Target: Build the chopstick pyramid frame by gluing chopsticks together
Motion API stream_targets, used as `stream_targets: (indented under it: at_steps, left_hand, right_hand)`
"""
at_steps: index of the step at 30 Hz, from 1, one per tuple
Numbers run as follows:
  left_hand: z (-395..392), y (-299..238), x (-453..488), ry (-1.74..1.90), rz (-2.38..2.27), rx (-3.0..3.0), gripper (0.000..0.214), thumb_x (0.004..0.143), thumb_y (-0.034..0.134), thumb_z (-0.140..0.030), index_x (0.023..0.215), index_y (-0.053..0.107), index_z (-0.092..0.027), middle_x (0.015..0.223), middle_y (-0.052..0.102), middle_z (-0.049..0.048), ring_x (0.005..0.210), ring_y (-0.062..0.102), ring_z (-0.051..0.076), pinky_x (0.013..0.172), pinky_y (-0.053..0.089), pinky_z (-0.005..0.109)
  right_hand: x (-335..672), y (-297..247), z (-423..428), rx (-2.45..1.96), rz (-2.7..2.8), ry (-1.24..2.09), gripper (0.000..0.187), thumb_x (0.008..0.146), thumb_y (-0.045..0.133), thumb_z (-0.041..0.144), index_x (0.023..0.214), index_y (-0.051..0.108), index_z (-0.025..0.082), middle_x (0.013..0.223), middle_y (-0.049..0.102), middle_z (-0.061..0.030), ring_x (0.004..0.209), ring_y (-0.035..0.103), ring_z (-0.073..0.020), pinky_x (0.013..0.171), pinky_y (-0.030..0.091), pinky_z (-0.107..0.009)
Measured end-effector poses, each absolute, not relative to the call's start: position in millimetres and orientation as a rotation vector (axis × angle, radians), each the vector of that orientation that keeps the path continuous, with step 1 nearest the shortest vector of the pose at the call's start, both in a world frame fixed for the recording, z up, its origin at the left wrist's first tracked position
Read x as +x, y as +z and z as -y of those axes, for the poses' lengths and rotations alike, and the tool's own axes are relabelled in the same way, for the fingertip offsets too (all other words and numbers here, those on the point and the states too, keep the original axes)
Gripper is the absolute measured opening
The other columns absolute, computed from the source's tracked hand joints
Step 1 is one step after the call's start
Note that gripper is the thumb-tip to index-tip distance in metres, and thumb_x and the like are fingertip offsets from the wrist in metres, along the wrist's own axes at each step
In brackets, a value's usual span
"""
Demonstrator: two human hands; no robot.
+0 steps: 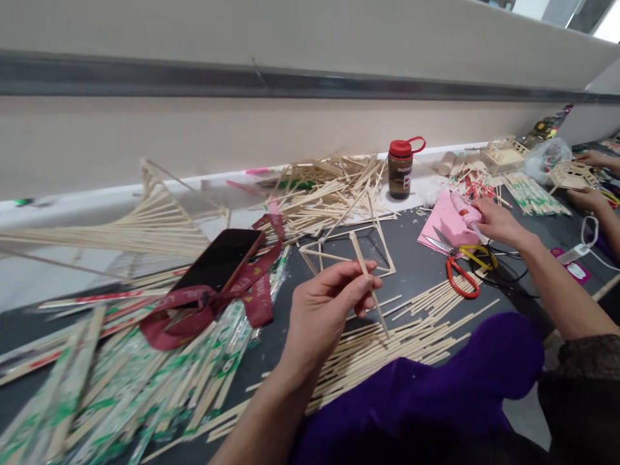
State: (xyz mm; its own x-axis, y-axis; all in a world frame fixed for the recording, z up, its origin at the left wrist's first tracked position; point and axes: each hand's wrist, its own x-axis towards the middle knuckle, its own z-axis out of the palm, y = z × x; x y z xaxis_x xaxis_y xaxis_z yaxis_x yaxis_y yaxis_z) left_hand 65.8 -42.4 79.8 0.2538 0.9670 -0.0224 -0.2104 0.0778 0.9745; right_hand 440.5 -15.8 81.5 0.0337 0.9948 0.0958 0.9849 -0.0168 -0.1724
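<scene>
In the head view my left hand (334, 290) pinches a wooden chopstick (363, 258) between thumb and fingers, one end tilted up and away. Behind it stands a small frame of joined sticks (387, 248), partly hidden by the hand. Loose chopsticks (407, 349) lie side by side below, close to the purple cloth on my lap. At the right my right hand (498, 223) is closed around a pink glue gun (465, 212), over a pink sheet (438, 223). Scissors (458, 274) with red and yellow handles lie just below it.
Wrapped chopsticks (159, 381) cover the left, with a phone (220, 258) and red lanyard (259, 297) on them. A fan-shaped stick structure (159, 223) stands behind. Further back are a stick pile (334, 194) and bottle (400, 171). Another person's hands (588, 197) work at far right.
</scene>
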Motion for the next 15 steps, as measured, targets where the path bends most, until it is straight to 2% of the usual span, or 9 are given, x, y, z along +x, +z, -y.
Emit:
stream_targets:
  at_steps: [7, 12, 15]
  left_hand:
    - [44.6, 75.5, 70.0, 1.025, -0.936, 1.112, 0.022, 0.071, 0.083, -0.028, 0.090, 0.078, -0.017, 0.070, 0.074, 0.0022, 0.048, 0.060, 0.009, 0.043, 0.048, 0.016]
    - [44.0, 71.3, 73.2, 0.998, -0.934, 1.104, 0.024, 0.071, 0.083, -0.029, 0.090, 0.077, -0.016, 0.070, 0.074, 0.0021, 0.048, 0.061, 0.008, 0.041, 0.047, 0.015]
    - [46.3, 72.0, 75.4, 0.973, -0.914, 1.067, 0.023, 0.070, 0.083, -0.028, 0.088, 0.076, -0.015, 0.069, 0.074, 0.0020, 0.047, 0.061, 0.008, 0.040, 0.046, 0.015]
  right_hand:
    - [458.9, 43.0, 26.0, -2.397, 1.875, 0.099, 0.036, 0.086, 0.064, 0.042, 0.110, 0.065, 0.015, 0.109, 0.065, -0.0179, 0.101, 0.063, -0.0318, 0.080, 0.048, -0.038]
    - [461.9, 27.9, 10.0, -2.496, 1.837, 0.127, 0.043, 0.086, 0.065, 0.039, 0.124, 0.064, 0.018, 0.125, 0.062, -0.0180, 0.113, 0.062, -0.0329, 0.089, 0.049, -0.038]
    - [467.8, 24.3, -2.4, -2.536, 1.855, 0.138, 0.050, 0.087, 0.065, 0.039, 0.130, 0.062, 0.015, 0.132, 0.059, -0.0194, 0.116, 0.061, -0.0330, 0.092, 0.050, -0.038]
